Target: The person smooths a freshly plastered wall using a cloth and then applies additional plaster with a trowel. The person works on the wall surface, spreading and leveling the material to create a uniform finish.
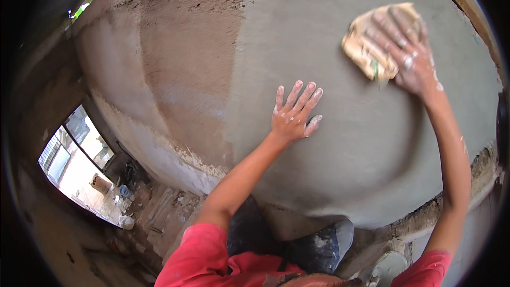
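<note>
My left hand (pixel 295 111), dotted with white residue, is spread open against the smooth grey plaster (pixel 319 170) of the wall, its fingers pointing up. Up and to its right, my right hand (pixel 409 58) lies over a crumpled beige pad (pixel 357 49), perhaps paper, with a small green mark, and holds it against the plaster. That hand and the pad are slightly blurred. Left of the grey coat the wall has rougher brown plaster (pixel 186 64), with a ragged band along its top.
A bright doorway (pixel 79 154) at lower left shows a blue bucket (pixel 125 191) beside it. The floor (pixel 159 218) below holds scattered debris. A rough ledge (pixel 425 210) runs along the plaster's lower right edge, and a round pale container (pixel 388 268) sits at the bottom near my knee.
</note>
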{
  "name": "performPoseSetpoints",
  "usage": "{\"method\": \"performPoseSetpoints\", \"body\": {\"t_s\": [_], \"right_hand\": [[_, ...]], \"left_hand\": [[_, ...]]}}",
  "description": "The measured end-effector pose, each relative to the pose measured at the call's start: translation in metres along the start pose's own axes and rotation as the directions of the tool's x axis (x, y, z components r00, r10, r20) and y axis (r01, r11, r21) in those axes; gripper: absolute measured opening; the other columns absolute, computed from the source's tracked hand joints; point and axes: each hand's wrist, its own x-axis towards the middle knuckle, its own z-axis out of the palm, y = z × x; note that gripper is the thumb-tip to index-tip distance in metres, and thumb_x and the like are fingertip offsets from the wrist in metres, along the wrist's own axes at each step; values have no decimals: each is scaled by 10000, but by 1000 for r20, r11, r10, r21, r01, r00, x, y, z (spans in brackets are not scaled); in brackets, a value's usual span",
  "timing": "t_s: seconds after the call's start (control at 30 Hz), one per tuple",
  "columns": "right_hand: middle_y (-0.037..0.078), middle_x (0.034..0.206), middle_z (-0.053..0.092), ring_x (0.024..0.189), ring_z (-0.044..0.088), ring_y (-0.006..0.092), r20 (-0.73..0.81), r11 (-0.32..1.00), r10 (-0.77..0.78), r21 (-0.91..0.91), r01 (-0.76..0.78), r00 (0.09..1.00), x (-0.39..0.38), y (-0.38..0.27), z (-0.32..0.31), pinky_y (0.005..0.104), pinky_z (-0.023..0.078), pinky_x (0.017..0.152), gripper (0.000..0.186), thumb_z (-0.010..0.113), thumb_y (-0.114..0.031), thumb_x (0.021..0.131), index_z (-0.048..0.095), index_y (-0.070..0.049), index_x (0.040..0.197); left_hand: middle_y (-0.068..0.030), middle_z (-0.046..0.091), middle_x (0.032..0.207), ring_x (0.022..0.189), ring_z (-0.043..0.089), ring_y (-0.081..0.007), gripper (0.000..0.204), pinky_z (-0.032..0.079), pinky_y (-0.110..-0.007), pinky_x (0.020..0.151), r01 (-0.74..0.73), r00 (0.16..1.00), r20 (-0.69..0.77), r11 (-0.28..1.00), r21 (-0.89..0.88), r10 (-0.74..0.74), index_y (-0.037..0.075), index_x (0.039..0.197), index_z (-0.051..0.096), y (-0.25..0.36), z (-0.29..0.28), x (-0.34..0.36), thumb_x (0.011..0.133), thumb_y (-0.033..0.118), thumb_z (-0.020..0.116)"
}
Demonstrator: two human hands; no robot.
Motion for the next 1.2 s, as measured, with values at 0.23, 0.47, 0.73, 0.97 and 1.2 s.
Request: {"method": "performPoseSetpoints", "body": {"t_s": [0.23, 0.47, 0.73, 0.97, 1.2], "right_hand": [[-74, 1633, 483, 1542, 396, 245, 41, 993, -1, -118, 6, 999, -12, -34, 4, 603, 199, 1268, 627, 675, -163, 892, 599, -369, 1478], [-15, 1619, 511, 1547, 390, 266, -155, 899, 347, -227, -375, 925, -27, 15, 3, 562, 234, 1257, 541, 667, -184, 924, 638, -271, 1458], [-100, 1639, 466, 1556, 370, 234, 185, 934, -319, 229, 275, 930, -107, -24, 19, 649, 212, 1261, 646, 739, -273, 877, 572, -356, 1496], [-9, 1628, 498, 1510, 423, 375, -296, 734, 601, -164, -660, 742, -98, 15, -4, 648, 231, 1175, 602, 704, -221, 897, 611, -335, 1481], [-23, 1631, 487, 1525, 415, 234, 197, 975, 220, -66, -210, 956, -165, 5, -7, 597, 234, 1255, 607, 740, -335, 888, 589, -360, 1475]], "left_hand": [[-54, 423, 1675, 1578, 312, -330, 696, 80, -620, 1287, 37, 997, 64, 999, -16, -36, 171, 1566, 521, -3, 7, -1, 935, 451, 615], [-83, 413, 1676, 1582, 295, -354, 713, 79, -643, 1278, 16, 1000, 20, 1000, 15, -16, 147, 1580, 494, -17, 8, -12, 945, 452, 609], [-99, 388, 1688, 1593, 259, -377, 735, 61, -662, 1272, 4, 997, 71, 1000, 14, -5, 112, 1589, 471, -18, 1, -9, 945, 435, 616], [-80, 355, 1709, 1606, 228, -359, 729, 49, -631, 1288, -101, 992, 81, 994, 31, 98, 126, 1613, 437, -9, -17, 89, 957, 394, 609], [12, 338, 1718, 1604, 243, -287, 679, 86, -637, 1295, -227, 973, 44, 973, 43, 225, 292, 1623, 427, 20, -20, 195, 976, 410, 594]]}}
